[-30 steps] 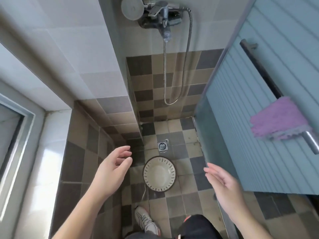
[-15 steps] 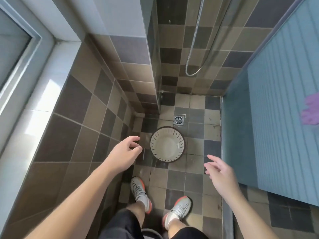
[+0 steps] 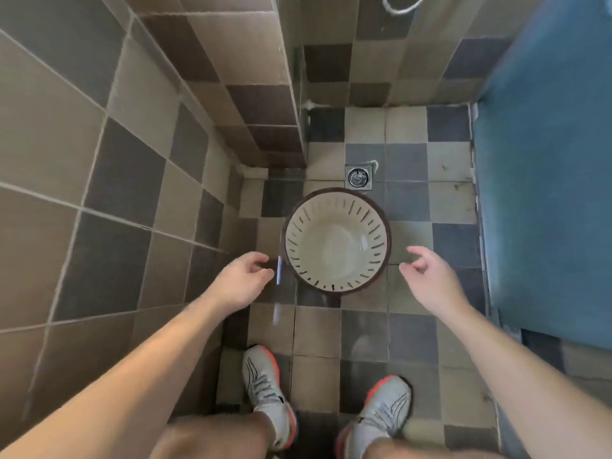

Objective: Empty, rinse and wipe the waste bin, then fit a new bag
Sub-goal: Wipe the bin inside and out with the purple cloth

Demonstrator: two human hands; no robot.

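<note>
You are looking straight down at the waste bin, a round cream bin with a dark rim and slots around its wall. It stands upright on the tiled floor of the shower area, with nothing in it and no bag fitted. A little water seems to sit at its bottom, though that is hard to make out.

Your left hand hangs just left of the bin, fingers loosely curled, holding nothing and not touching the rim. Your right hand hangs on the bin's other side, thumb and fingers relaxed and slightly bent, also holding nothing and clear of the rim.

The floor drain sits just beyond the bin's far edge. The tiled wall rises on your left, and a blue panel stands on your right. A loop of shower hose shows at the top edge. Your two grey shoes with orange trim stand on the floor near the bin.
</note>
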